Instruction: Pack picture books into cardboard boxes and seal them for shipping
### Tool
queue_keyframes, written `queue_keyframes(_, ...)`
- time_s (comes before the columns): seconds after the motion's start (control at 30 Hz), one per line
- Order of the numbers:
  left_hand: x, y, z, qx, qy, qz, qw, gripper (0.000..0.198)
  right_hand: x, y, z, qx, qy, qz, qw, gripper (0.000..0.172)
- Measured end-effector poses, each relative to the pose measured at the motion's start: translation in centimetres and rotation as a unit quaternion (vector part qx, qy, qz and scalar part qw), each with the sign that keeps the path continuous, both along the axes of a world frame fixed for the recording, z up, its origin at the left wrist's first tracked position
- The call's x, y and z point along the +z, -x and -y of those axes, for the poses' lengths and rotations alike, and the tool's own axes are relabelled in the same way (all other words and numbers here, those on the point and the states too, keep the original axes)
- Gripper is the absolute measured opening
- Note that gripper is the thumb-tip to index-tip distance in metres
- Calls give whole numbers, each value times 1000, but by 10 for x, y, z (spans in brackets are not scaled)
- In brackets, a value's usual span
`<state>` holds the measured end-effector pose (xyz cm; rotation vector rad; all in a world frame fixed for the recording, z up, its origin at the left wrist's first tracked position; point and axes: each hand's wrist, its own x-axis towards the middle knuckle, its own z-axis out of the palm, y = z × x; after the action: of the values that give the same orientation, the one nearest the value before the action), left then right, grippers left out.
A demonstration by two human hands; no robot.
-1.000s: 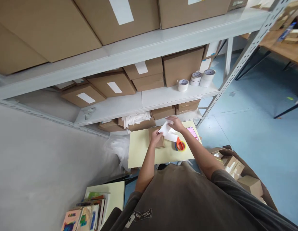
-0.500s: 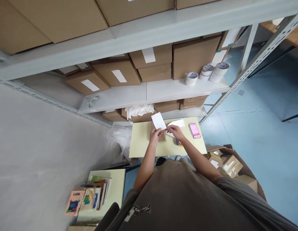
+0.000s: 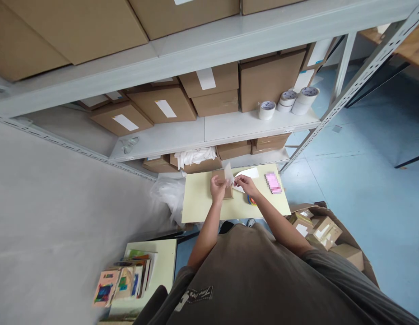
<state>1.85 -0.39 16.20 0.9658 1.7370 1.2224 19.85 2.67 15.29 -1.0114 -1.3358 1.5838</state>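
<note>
Over a pale yellow table (image 3: 199, 205), my left hand (image 3: 218, 188) pinches a white paper label (image 3: 229, 173) that is tilted almost edge-on. My right hand (image 3: 245, 183) has its fingers closed at the label's right edge. Beneath my left hand lies a small brown cardboard box (image 3: 227, 194). A white sheet (image 3: 252, 173) rests behind my right hand, and a roll with blue and orange colours (image 3: 251, 200) sits by my right wrist. Toward the right of the table is a pink item (image 3: 273, 183), blurred by pixels.
Shelving (image 3: 175, 137) with cardboard boxes (image 3: 272, 79) and tape rolls (image 3: 267, 110) stands behind the table. A large carton (image 3: 360, 246) of parcels is at the right, books (image 3: 128, 277) on a side table at the lower left, and clear plastic (image 3: 169, 194) left of the table.
The white label has turned from lying face-up to nearly edge-on between my hands. My left hand has rotated slightly; my right hand has hardly moved.
</note>
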Motion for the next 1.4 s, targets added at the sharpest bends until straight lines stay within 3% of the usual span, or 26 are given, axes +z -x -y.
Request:
queue_keyframes(0.07, 5, -3, 2, -35, -14, -15, 999, 59, 1, 0, 1, 0, -12, -2, 1000, 38)
queue_keyframes(0.2, 13, -10, 2, -157, -4, 61, 986, 51, 5, 0, 3, 6, -31, 0, 1000, 37)
queue_keyframes(0.43, 15, -11, 1, -36, -1, 153, 988, 62, 15, -14, 8, 32, 9, -43, 998, 36)
queue_keyframes(0.67, 25, -15, 12, -133, -40, 131, 982, 75, 16, -12, 10, 26, 16, -20, 999, 42)
queue_keyframes(0.77, 27, -11, 16, -146, -55, 107, 982, 73, 18, -7, 11, 28, 20, -10, 999, 39)
queue_keyframes(1.0, 11, 6, 13, 8, -62, 152, 986, 52, 17, 13, 10, -15, 104, -100, 989, 27)
queue_keyframes(1.13, 2, 47, 2, 89, -74, 179, 977, 48, 12, 31, 3, -64, 123, -131, 982, 27)
queue_keyframes(1.2, -1, 83, -4, 156, -79, 183, 967, 47, 8, 41, -2, -82, 126, -136, 979, 27)
queue_keyframes(1.3, -6, 149, -9, 304, -96, 157, 935, 44, 0, 65, -11, -100, 142, -124, 977, 30)
queue_keyframes(1.4, -13, 206, -6, 360, -108, 92, 922, 43, -11, 100, -26, -111, 155, -104, 976, 34)
